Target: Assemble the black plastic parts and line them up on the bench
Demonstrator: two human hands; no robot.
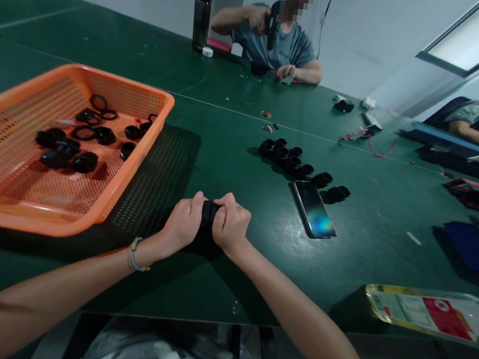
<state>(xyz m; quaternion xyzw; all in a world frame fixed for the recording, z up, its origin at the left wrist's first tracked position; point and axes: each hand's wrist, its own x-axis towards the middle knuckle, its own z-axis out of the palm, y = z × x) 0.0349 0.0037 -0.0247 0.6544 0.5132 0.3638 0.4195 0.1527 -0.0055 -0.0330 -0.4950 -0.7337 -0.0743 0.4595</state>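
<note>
My left hand (183, 224) and my right hand (230, 223) meet over the green table (209, 140), both closed around one black round part (208, 216) held between them. Only a strip of that part shows between my fingers. An orange mesh basket (136, 160) with several black rings and caps (77, 139) stands to the left of my hands. A row of several black cylindrical parts (294, 163) lies on the table beyond my right hand.
A phone (314, 209) lies face up right of my hands. A flat plastic-wrapped package (433, 314) sits near the right front edge. A person sits across the table holding a black tool, near a dark bottle (201, 15). Another person leans on the table at far right.
</note>
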